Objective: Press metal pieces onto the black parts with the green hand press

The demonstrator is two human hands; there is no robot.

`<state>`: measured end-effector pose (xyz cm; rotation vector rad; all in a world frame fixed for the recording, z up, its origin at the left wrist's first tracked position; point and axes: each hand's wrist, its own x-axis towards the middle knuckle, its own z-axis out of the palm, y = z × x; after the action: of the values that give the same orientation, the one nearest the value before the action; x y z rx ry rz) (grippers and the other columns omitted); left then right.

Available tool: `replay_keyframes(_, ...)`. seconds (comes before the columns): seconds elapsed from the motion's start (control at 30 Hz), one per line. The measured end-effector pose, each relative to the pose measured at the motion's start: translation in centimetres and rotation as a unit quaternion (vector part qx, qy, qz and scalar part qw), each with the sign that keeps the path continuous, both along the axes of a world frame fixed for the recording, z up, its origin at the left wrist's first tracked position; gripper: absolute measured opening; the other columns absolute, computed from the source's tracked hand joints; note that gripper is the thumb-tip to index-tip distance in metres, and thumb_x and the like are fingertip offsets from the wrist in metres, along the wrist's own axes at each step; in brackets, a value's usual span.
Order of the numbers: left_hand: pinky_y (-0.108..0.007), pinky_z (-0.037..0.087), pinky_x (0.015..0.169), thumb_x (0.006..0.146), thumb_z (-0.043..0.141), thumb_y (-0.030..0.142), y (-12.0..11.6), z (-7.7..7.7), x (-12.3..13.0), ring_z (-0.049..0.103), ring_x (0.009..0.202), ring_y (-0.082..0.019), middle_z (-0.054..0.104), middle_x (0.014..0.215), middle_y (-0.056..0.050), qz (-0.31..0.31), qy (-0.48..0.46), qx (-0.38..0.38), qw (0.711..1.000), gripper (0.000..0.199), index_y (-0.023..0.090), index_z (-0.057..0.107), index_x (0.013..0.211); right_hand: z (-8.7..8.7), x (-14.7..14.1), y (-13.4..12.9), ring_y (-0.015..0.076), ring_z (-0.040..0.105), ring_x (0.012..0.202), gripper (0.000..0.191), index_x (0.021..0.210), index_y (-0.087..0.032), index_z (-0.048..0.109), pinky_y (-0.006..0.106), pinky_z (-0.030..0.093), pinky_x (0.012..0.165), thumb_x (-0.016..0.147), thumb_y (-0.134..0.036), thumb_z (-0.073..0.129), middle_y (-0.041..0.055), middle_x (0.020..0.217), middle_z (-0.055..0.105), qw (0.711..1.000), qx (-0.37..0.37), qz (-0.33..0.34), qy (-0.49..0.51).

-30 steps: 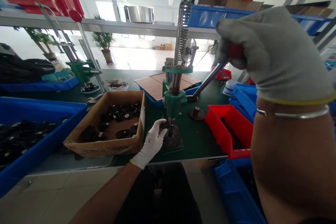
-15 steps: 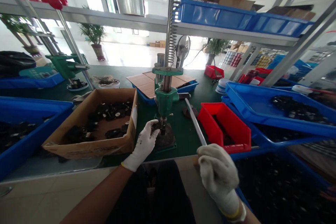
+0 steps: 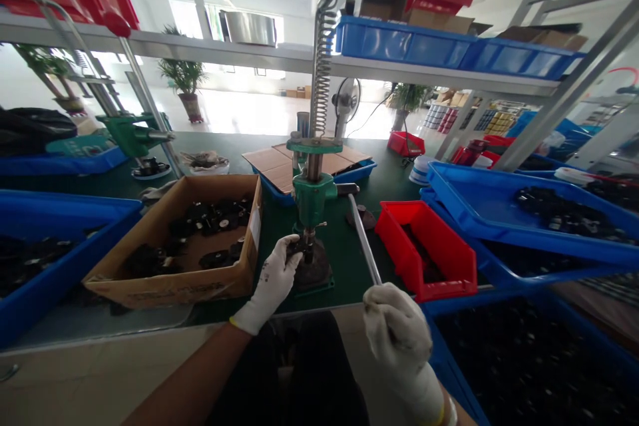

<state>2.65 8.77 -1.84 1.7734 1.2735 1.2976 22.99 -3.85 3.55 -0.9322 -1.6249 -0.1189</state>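
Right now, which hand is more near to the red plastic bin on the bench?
Right. The right hand is just below and in front of the red plastic bin, gripping the press lever. The left hand is farther, on the other side of the green hand press.

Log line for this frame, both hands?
left hand | on black part at green hand press | right hand | gripping steel press lever

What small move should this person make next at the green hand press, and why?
Probably ease the left hand back from the ram, because its fingers touch the dark part beneath it while the right hand already grips the steel lever.
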Motion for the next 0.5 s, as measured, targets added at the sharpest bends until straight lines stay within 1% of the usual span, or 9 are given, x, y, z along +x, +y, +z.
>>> replay_keyframes(0.07, -0.043, 0.053, 0.105, 0.091, 0.056, 0.025, -0.1, 0.1, 0.0, 0.069, 0.113, -0.023, 0.071, 0.12, -0.012, 0.003, 0.0, 0.004, 1.0, 0.034, 0.018, 0.059, 0.124, -0.1, 0.0, 0.0, 0.0119, 0.059, 0.066, 0.023, 0.077, -0.019, 0.053, 0.025, 0.047, 0.057, 0.09, 0.0, 0.054, 0.0025, 0.079, 0.063, 1.0, -0.005, 0.001, 0.011)
replay_keyframes(0.17, -0.044, 0.053, 0.105, 0.09, 0.058, 0.027, -0.3, 0.3, 0.1, 0.069, 0.113, -0.024, 0.071, 0.12, -0.012, 0.012, -0.014, -0.008, 1.0, 0.034, 0.018, 0.06, 0.123, -0.5, 0.0, -0.1, 0.0114, 0.058, 0.064, 0.024, 0.074, -0.019, 0.052, 0.025, 0.048, 0.056, 0.089, 0.0, 0.055, 0.001, 0.075, 0.062, 1.0, 0.017, 0.001, -0.006)
replay_keyframes(0.23, -0.043, 0.054, 0.103, 0.088, 0.06, 0.028, -0.4, 0.5, 0.1, 0.069, 0.111, -0.023, 0.071, 0.119, -0.012, 0.008, -0.044, -0.029, 0.999, 0.035, 0.018, 0.061, 0.121, 0.2, 0.0, -0.6, 0.0129, 0.061, 0.068, 0.022, 0.077, -0.02, 0.057, 0.026, 0.051, 0.058, 0.089, -0.002, 0.056, 0.0015, 0.077, 0.063, 1.0, 0.014, 0.004, -0.005)
replay_keyframes(0.27, -0.041, 0.054, 0.103, 0.088, 0.062, 0.028, -0.5, 0.6, 0.2, 0.07, 0.11, -0.022, 0.071, 0.118, -0.011, 0.003, -0.065, -0.041, 0.997, 0.035, 0.018, 0.061, 0.121, 1.1, 0.0, -0.9, 0.0146, 0.064, 0.073, 0.018, 0.083, -0.02, 0.061, 0.027, 0.054, 0.061, 0.09, -0.004, 0.056, 0.003, 0.082, 0.064, 1.0, 0.014, 0.003, 0.011)
replay_keyframes(0.3, -0.04, 0.055, 0.102, 0.086, 0.063, 0.029, -0.6, 0.8, 0.2, 0.07, 0.109, -0.022, 0.072, 0.116, -0.01, -0.004, -0.09, -0.051, 0.995, 0.035, 0.018, 0.062, 0.119, 2.5, 0.0, -1.1, 0.0161, 0.066, 0.078, 0.016, 0.09, -0.02, 0.064, 0.029, 0.056, 0.064, 0.091, -0.006, 0.057, 0.0045, 0.089, 0.065, 0.999, 0.015, 0.001, 0.036)
replay_keyframes(0.33, -0.039, 0.055, 0.101, 0.085, 0.065, 0.029, -0.6, 0.9, 0.3, 0.07, 0.107, -0.021, 0.072, 0.114, -0.009, -0.009, -0.118, -0.059, 0.991, 0.034, 0.018, 0.063, 0.117, 4.2, -0.1, -1.1, 0.0169, 0.067, 0.081, 0.017, 0.099, -0.021, 0.066, 0.03, 0.057, 0.066, 0.093, -0.008, 0.058, 0.0057, 0.095, 0.066, 0.997, 0.019, 0.0, 0.07)
replay_keyframes(0.4, -0.037, 0.056, 0.098, 0.081, 0.069, 0.029, -0.7, 1.2, 0.6, 0.07, 0.103, -0.02, 0.073, 0.109, -0.007, -0.008, -0.171, -0.072, 0.983, 0.033, 0.018, 0.064, 0.112, 8.7, -0.2, 0.1, 0.0158, 0.067, 0.077, 0.023, 0.117, -0.023, 0.064, 0.03, 0.058, 0.063, 0.096, -0.016, 0.061, 0.0072, 0.106, 0.065, 0.989, 0.019, 0.015, 0.145)
replay_keyframes(0.43, -0.036, 0.057, 0.096, 0.078, 0.071, 0.029, -0.7, 1.3, 0.7, 0.07, 0.101, -0.02, 0.073, 0.106, -0.006, -0.002, -0.195, -0.08, 0.978, 0.033, 0.017, 0.065, 0.109, 11.1, -0.1, 1.4, 0.0141, 0.066, 0.073, 0.027, 0.124, -0.025, 0.06, 0.028, 0.058, 0.059, 0.097, -0.019, 0.061, 0.007, 0.109, 0.064, 0.984, 0.007, 0.036, 0.173)
replay_keyframes(0.5, -0.034, 0.057, 0.092, 0.074, 0.076, 0.03, -0.8, 1.4, 1.0, 0.071, 0.095, -0.018, 0.073, 0.1, -0.005, 0.014, -0.24, -0.102, 0.965, 0.034, 0.017, 0.066, 0.104, 15.8, 0.1, 5.2, 0.0117, 0.065, 0.067, 0.038, 0.137, -0.027, 0.05, 0.025, 0.055, 0.053, 0.1, -0.026, 0.059, 0.0063, 0.112, 0.064, 0.98, -0.033, 0.083, 0.178)
